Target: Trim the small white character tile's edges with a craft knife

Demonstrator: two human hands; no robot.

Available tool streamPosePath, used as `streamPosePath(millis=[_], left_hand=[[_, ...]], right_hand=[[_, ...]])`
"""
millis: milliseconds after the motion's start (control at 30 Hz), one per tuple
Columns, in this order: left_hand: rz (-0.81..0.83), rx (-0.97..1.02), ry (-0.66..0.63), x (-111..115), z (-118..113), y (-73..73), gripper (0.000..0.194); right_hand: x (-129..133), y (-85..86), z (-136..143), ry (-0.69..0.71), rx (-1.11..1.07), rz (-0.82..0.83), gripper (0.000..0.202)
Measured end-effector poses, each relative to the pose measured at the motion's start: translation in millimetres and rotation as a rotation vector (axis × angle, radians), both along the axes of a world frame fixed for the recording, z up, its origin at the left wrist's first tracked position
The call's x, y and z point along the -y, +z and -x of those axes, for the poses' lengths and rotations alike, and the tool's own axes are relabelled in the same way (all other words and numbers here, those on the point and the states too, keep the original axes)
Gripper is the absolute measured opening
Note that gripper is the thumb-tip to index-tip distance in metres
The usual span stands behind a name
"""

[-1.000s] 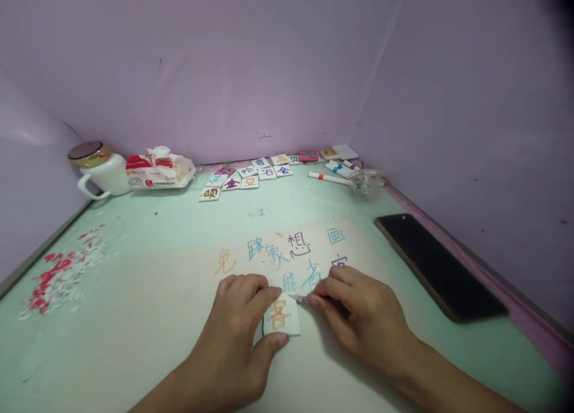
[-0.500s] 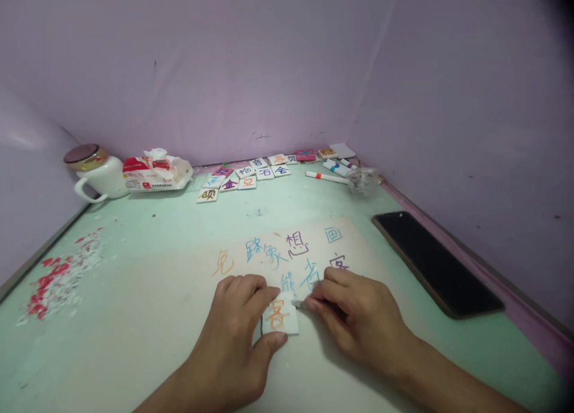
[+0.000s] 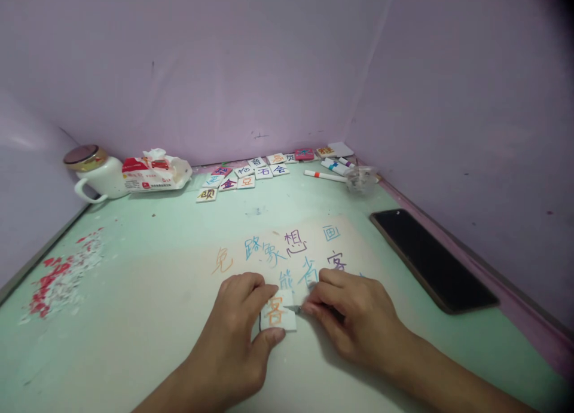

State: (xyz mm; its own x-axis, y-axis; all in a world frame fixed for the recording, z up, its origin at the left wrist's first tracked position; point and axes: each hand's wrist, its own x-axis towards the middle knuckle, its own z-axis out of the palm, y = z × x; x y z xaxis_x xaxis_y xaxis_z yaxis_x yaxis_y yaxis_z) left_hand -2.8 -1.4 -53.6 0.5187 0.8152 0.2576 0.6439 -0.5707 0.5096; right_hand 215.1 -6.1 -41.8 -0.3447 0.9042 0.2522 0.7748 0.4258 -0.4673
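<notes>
Gripping white square tile [image 3: 289, 322] with left hand [image 3: 240, 326]: thumb on near edge, index finger on far edge, other fingers curled. Can see tile resting on green tabletop [image 3: 143, 233], well away from back edge, about midway between left and right edges, orange character [image 3: 275, 311] facing up. Pinching small blade [image 3: 293, 309] between thumb and index finger of right hand [image 3: 354, 320], tip pointing left over tile's right side, just beside character. Can't tell if tip touches surface.

Can also see handwritten characters [image 3: 295, 242] in blue, purple and orange directly on tabletop, beyond tile toward back edge. Got lettered tiles [image 3: 246, 183] grouped along back edge, mostly white, a couple pinkish red. Got markers [image 3: 323, 176] near back right corner, with crumpled clear plastic [image 3: 360, 179] touching or just in front; can't tell which. Got dark-screened phone [image 3: 430, 260] lying slantwise near right edge. Got white lidded mug [image 3: 110, 177] at back left corner, tissue packet [image 3: 155, 177] just to its right. Got red and white shavings [image 3: 63, 275] scattered near left edge.
</notes>
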Motion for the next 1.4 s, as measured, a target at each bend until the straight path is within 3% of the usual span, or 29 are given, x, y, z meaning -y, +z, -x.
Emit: streamPosePath(millis=[200, 300, 533, 1167, 1400], left_hand=[[0.054, 0.016, -0.021, -1.6, 0.5, 0.5, 0.037], [0.058, 0.026, -0.035, -1.7, 0.5, 1.5, 0.037], [0.082, 0.013, -0.038, -2.1, -0.3, 4.5, 0.038], [0.143, 0.026, 0.073, -4.4, -2.8, 5.4, 0.049], [0.197, 0.04, 0.092, -5.2, -4.2, 8.4, 0.043]], right_hand=[[1.0, -0.4, -3.1, 0.013, -0.126, 0.014, 0.018], [0.6, -3.8, -4.2, -0.061, -0.18, -0.009, 0.019], [-1.8, -9.1, 3.3, -0.118, -0.073, -0.127, 0.024], [-5.3, -8.3, 3.9, -0.084, -0.065, -0.073, 0.025], [-7.9, -8.4, 3.9, -0.066, -0.016, -0.086, 0.024]])
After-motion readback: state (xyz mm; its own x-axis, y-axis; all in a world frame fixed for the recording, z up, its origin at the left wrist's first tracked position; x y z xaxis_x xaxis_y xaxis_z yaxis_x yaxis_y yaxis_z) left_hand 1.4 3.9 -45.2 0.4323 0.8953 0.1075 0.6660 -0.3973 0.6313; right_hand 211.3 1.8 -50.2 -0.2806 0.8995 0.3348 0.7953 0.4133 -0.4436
